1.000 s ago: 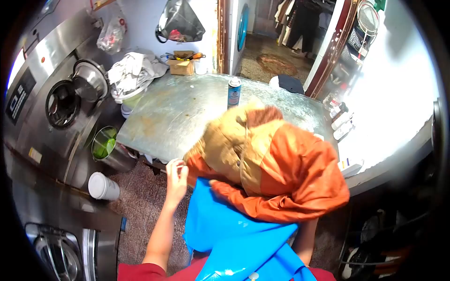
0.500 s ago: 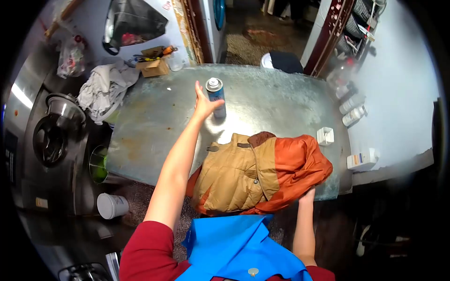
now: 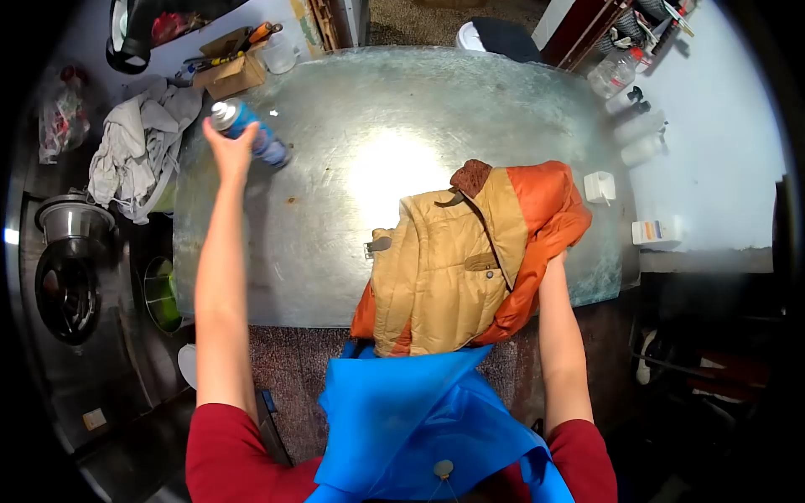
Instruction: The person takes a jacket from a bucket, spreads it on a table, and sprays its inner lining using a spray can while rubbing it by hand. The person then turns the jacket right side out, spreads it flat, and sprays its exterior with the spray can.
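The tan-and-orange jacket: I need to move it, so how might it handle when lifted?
The jacket will probably flop and fold: its orange fabric lies creased. The quilted tan part suggests padding, so it may be light for its bulk. Its near edge reaches past the table's edge, so pulling that way might drag it off.

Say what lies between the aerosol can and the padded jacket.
In the head view, only bare metal tabletop separates the aerosol can from the padded jacket.
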Motion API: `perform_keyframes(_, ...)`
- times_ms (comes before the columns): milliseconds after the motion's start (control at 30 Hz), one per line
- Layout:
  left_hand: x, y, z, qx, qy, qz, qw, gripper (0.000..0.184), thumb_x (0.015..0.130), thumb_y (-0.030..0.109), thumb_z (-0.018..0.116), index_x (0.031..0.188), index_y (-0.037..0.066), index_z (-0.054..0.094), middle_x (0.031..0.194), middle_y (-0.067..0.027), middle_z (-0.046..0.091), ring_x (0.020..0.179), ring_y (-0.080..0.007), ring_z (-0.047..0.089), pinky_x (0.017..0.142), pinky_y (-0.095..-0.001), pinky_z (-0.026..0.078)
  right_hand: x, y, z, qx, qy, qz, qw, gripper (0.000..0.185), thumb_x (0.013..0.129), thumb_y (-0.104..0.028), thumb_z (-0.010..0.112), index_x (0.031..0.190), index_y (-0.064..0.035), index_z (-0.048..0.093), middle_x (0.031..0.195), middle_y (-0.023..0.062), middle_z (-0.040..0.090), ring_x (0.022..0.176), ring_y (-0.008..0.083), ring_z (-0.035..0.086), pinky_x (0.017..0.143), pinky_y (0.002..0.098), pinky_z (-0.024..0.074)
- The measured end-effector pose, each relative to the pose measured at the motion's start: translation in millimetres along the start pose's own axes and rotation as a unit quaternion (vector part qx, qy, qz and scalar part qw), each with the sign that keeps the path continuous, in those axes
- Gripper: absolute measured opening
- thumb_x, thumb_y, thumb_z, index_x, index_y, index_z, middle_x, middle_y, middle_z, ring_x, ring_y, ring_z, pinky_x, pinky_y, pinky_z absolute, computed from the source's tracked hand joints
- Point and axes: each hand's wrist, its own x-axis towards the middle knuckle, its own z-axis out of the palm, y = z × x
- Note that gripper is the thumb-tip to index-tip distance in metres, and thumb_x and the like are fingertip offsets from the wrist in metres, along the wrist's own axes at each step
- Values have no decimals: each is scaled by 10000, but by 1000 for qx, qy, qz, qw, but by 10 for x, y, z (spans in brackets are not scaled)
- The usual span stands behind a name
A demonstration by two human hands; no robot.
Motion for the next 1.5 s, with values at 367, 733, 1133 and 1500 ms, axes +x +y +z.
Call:
perform_keyframes(367,494,-1062,-1221,14,14,-43,999,1031,685,284,847,1432,-28,208,1366,-177,397,1222,-257,447,1040,-362,339,-414,113,1095,-558,360,-334,669,585,855,-276,646,1273,19,361,1235,222,432,1110,348,446,953,431,386)
perform_keyframes(733,-191,-1127,-1261,-64,95,-58,992,967,776,221,789,1453,24,127,1462,-190,287,1346,-285,316,1079,-449,298,-1563,570,1132,-796,-36,-290,530,321,806,-114,588,1108,-5,596,1115,212,614,1027,387,569,893,441,434)
perform_keyframes(1133,-2407,342,165,-170,-437,-53,882,412,940,194,551,1320,52,483,1297,-130,508,1138,-257,526,935,-351,458,-2584,-1408,1767,-362,5,-358,861,255,972,-184,454,1085,2,588,998,86,640,842,158,615,751,304,510)
perform_keyframes(1500,-3457,1989,575,-131,-816,106,552,611,689,164,786,1222,49,512,1244,-169,524,1120,-259,536,969,-355,440,-4567,-2672,2099,-266,-72,-321,906,441,1004,-333,350,1162,32,541,1095,182,626,927,271,657,769,371,579)
